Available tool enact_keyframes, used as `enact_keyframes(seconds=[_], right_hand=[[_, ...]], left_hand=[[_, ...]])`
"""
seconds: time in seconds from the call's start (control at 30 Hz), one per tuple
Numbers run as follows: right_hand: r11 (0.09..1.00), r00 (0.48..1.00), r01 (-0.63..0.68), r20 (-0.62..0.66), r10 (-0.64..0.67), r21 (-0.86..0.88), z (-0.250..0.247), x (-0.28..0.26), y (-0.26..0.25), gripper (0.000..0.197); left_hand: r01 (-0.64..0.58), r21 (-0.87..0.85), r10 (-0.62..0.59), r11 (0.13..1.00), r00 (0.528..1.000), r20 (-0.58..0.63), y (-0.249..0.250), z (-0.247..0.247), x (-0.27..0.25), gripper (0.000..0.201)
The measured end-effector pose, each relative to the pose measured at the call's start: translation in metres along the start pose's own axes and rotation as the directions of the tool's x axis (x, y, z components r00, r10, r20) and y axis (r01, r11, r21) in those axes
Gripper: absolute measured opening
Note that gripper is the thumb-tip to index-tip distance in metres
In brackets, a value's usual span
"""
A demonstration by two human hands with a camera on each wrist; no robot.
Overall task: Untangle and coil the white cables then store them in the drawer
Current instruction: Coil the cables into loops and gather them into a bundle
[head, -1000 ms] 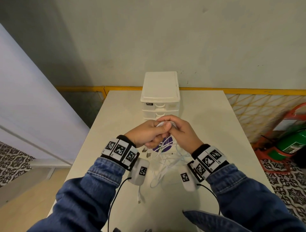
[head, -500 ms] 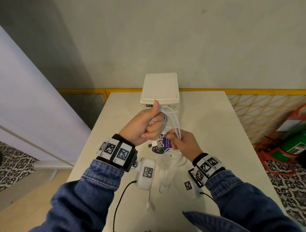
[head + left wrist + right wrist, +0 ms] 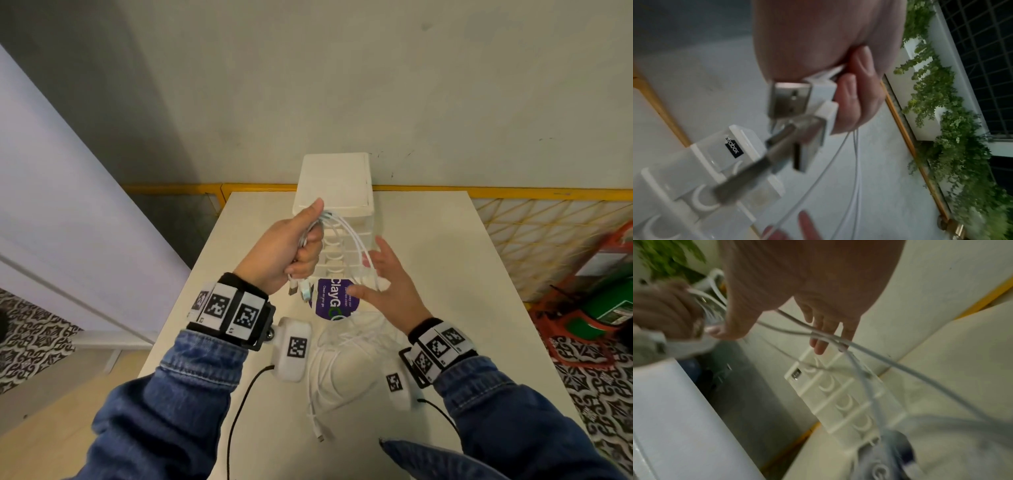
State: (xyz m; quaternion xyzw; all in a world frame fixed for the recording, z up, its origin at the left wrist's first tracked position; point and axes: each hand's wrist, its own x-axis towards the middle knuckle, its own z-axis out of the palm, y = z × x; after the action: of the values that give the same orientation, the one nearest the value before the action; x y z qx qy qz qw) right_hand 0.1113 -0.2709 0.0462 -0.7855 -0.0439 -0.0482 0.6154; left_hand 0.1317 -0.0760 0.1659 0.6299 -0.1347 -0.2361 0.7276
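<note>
Two hands work above a white bench (image 3: 445, 257). Seen from the head camera, the left hand (image 3: 287, 250) is raised in a fist around a bundle of white cables (image 3: 346, 229), thumb up, with USB plugs (image 3: 298, 289) hanging below the fist. The cables arc from the fist to the right hand (image 3: 387, 284), whose fingers are spread and relaxed, the strands draping across them. More white cable (image 3: 342, 356) lies loose on the bench near the wrists, beside a purple round sticker (image 3: 334, 299). A small white drawer unit (image 3: 337, 181) stands at the bench's far edge, its drawers closed.

From the left wrist, curled fingers (image 3: 853, 95) clamp two USB plugs (image 3: 795, 97) against the palm; thin strands (image 3: 856, 170) trail downward. The drawer unit (image 3: 711, 160) sits blurred behind.

From the right wrist, straight fingers (image 3: 822, 331) reach toward the drawer unit (image 3: 840, 395), cables (image 3: 869, 350) crossing just under the fingertips; whether they touch is unclear.
</note>
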Motion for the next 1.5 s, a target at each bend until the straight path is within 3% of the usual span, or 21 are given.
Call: enact_keyframes(seconds=[0.03, 0.13, 0.17, 0.27, 0.33, 0.4, 0.47, 0.57, 0.7, 0.83, 0.93, 1.0, 1.1, 1.2, 1.27, 1.33, 1.4, 1.5], right_hand=[[0.999, 0.999, 0.044, 0.016, -0.044, -0.013, -0.001, 0.002, -0.009, 0.085], [0.993, 0.987, 0.12, 0.106, -0.121, 0.011, 0.005, 0.004, -0.031, 0.026], [0.991, 0.988, 0.129, 0.08, -0.132, 0.035, 0.007, 0.005, -0.034, 0.019], [0.989, 0.988, 0.145, -0.058, -0.142, 0.036, 0.003, 0.009, -0.027, 0.029], [0.984, 0.983, 0.175, -0.059, -0.173, 0.036, 0.003, 0.009, -0.023, 0.034], [0.981, 0.981, 0.192, -0.043, -0.191, 0.024, 0.01, 0.005, -0.021, 0.031], [0.983, 0.983, 0.181, -0.017, -0.181, 0.009, 0.016, -0.001, -0.018, 0.022], [0.987, 0.987, 0.16, -0.007, -0.16, -0.019, 0.022, -0.009, -0.008, 0.023], [0.99, 0.989, 0.138, -0.05, -0.139, -0.01, 0.026, -0.014, 0.0, 0.011], [0.987, 0.983, 0.159, -0.09, -0.161, -0.031, 0.022, -0.014, 0.008, 0.023], [0.967, 0.992, 0.11, 0.084, -0.093, -0.229, 0.026, -0.01, 0.017, 0.029], [0.936, 0.98, 0.127, 0.186, -0.068, -0.327, 0.032, -0.01, 0.02, 0.036], [0.902, 0.954, 0.198, 0.287, -0.087, -0.384, 0.037, -0.011, 0.018, 0.04], [0.84, 0.904, 0.322, 0.406, -0.135, -0.437, 0.042, -0.014, 0.011, 0.044], [0.814, 0.882, 0.377, 0.44, -0.169, -0.443, 0.045, -0.014, 0.006, 0.044], [0.802, 0.875, 0.41, 0.434, -0.212, -0.435, 0.045, -0.012, -0.002, 0.039], [0.79, 0.868, 0.443, 0.425, -0.258, -0.423, 0.043, -0.009, -0.012, 0.033], [0.794, 0.879, 0.448, 0.366, -0.306, -0.412, 0.037, -0.006, -0.025, 0.027]], left_hand=[[0.02, 0.004, -0.02, 1.0, 1.0, -0.017, -0.002, 0.001, 0.001, 0.046], [0.085, -0.034, -0.085, 0.996, 0.996, -0.014, -0.005, 0.002, 0.002, 0.048], [0.108, -0.05, -0.107, 0.993, 0.994, 0.023, -0.006, 0.001, 0.002, 0.049], [0.175, -0.107, -0.149, 0.979, 0.965, 0.215, -0.007, 0.005, -0.001, 0.051], [0.2, -0.175, -0.138, 0.964, 0.94, 0.311, -0.01, 0.011, -0.004, 0.051], [0.178, -0.279, -0.067, 0.944, 0.928, 0.367, -0.012, 0.015, -0.004, 0.054], [0.127, -0.465, 0.083, 0.876, 0.91, 0.406, -0.011, 0.012, -0.002, 0.054], [0.077, -0.682, 0.233, 0.727, 0.907, 0.351, -0.004, 0.001, 0.003, 0.056], [-0.019, -0.747, 0.27, 0.665, 0.939, 0.215, -0.005, -0.002, 0.004, 0.064], [-0.071, -0.767, 0.28, 0.637, 0.949, 0.145, -0.009, -0.009, 0.004, 0.065], [-0.073, -0.792, 0.289, 0.606, 0.948, 0.134, -0.013, -0.008, 0.007, 0.06], [-0.139, -0.791, 0.278, 0.595, 0.96, 0.041, -0.015, -0.004, 0.011, 0.057], [-0.336, -0.725, 0.227, 0.602, 0.942, -0.247, -0.018, -0.004, 0.017, 0.055], [-0.473, -0.626, 0.159, 0.62, 0.857, -0.49, -0.02, -0.007, 0.024, 0.046], [-0.498, -0.557, 0.119, 0.665, 0.807, -0.579, -0.025, -0.01, 0.027, 0.043], [-0.458, -0.384, 0.14, 0.802, 0.768, -0.625, -0.032, -0.013, 0.029, 0.041], [-0.348, -0.093, 0.219, 0.933, 0.753, -0.62, -0.041, -0.013, 0.029, 0.041], [-0.175, 0.299, 0.315, 0.938, 0.788, -0.529, -0.053, -0.013, 0.029, 0.046]])
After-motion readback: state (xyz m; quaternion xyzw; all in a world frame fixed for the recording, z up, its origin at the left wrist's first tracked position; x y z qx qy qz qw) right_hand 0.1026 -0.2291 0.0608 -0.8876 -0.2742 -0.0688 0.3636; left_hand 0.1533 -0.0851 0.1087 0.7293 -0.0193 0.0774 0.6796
